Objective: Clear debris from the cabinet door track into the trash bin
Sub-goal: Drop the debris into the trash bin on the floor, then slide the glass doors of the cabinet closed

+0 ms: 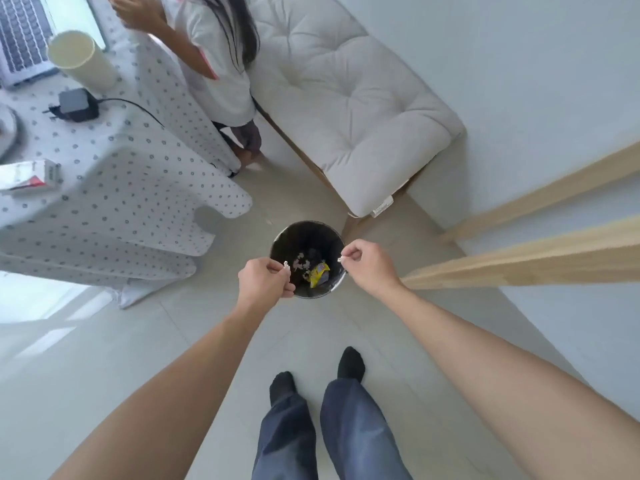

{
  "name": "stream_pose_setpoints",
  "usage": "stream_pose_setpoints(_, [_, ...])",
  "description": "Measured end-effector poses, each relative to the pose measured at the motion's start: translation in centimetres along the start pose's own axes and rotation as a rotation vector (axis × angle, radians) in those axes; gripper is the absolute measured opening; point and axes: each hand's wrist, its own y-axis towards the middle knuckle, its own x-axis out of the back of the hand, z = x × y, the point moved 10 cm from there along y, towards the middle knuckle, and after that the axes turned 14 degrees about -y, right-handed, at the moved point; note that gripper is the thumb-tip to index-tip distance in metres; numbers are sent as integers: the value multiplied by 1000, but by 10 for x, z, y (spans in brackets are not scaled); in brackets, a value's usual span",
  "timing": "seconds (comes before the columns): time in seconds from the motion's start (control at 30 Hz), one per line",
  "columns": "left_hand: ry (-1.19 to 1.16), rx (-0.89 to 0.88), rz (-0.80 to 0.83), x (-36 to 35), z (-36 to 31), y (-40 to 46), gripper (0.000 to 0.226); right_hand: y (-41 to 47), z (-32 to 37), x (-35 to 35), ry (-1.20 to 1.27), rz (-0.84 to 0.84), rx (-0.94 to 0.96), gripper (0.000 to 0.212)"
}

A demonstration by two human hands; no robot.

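Head view: table (pixel 104 188) and bench (pixel 363 109) flank trash bin (pixel 277 242).

Single head-worn wide-angle view, looking steeply down and forward from standing height — both outstretched forearms enter from the lower corners and converge near frame centre above the trash bin (pixel 308 237) on the floor (pixel 104 358). The wearer's feet (pixel 350 363) appear below; straight edges bow toward the margins — lens distortion.

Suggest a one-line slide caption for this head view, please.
Both hands, left and right, each pinch a small white scrap of debris over the open trash bin on the tiled floor.
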Motion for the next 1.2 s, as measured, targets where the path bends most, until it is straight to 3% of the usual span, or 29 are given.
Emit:
stream_pose_setpoints(0.13, [-8,47,-18,-15,34,47,9,56,-7,-50,-75,68,14,12])
stream_pose_setpoints(0.3, [6,25,18,-36,49,88,32,99,-20,-92,-85,163,-23,25])
stream_pose_setpoints(0.5, [222,-4,61,-20,50,76,39,90,-22,-82,-71,172,-50,28])
stream_pose_setpoints(0.83, [288,-160,80,22,-72,2,44,6,28,39,82,3,-6,26])
stream_pose_setpoints(1.2, [306,-514,224,19,-254,-162,52,-175,54,223,250,-369,-38,26])
